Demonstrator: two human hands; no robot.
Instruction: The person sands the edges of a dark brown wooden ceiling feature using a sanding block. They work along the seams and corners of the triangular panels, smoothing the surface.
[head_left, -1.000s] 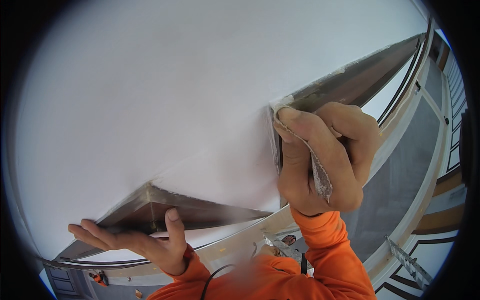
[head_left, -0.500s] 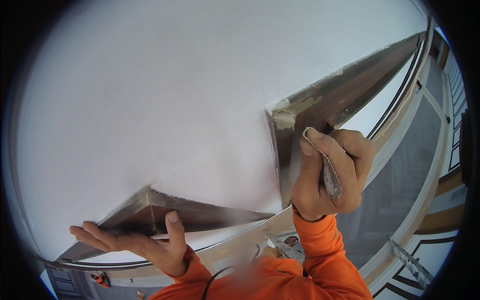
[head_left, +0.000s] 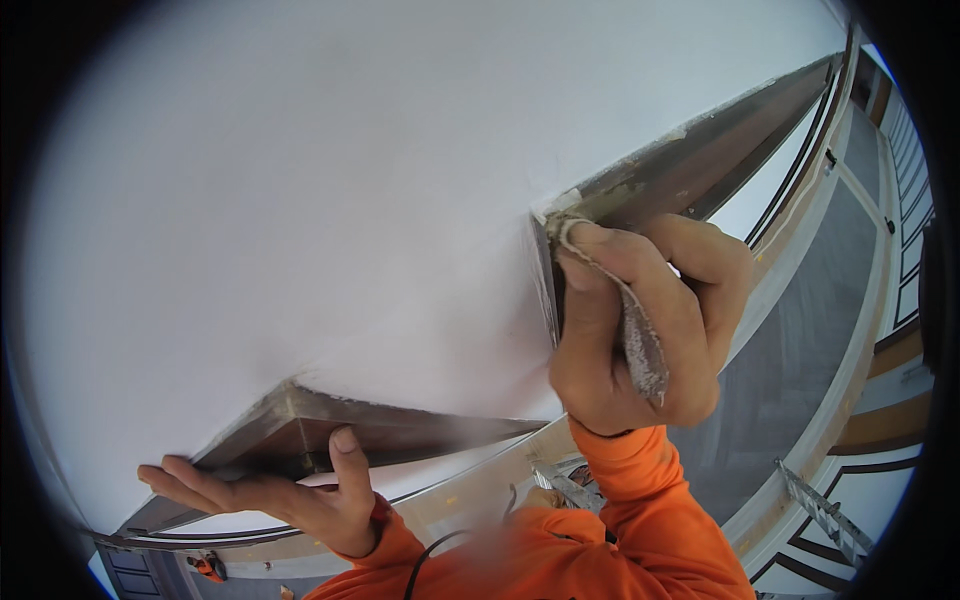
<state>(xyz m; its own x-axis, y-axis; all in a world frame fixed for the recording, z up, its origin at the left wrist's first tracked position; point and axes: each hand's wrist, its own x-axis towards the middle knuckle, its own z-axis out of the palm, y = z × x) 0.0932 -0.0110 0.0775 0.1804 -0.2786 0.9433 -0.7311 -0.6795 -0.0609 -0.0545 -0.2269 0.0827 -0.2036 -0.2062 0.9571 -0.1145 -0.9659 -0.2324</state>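
Observation:
My right hand [head_left: 650, 320] pinches a folded piece of sandpaper [head_left: 643, 350], thumb and fingers pressed around it. Its folded tip touches the inner corner of a dark brown beam [head_left: 745, 135], where pale filler smears the edge beside the white ceiling surface [head_left: 350, 210]. That corner is partly hidden behind the fingers. At the lower left, my left hand [head_left: 275, 497] is open and empty, fingers stretched out and thumb raised. It lies against the edge of another dark beam section [head_left: 375, 432], which also has a rough, patched corner.
Far below, a grey floor [head_left: 800, 330] curves along the right side. A metal ladder [head_left: 822, 512] stands at the lower right, and another metal frame [head_left: 568, 485] shows beside my body. A person in orange [head_left: 208, 567] is at the distant lower left. A dark cord [head_left: 430, 560] crosses my front.
My right hand has moved left and slightly up with the sandpaper, bringing its tip against the filled corner. My left hand has stayed nearly in place.

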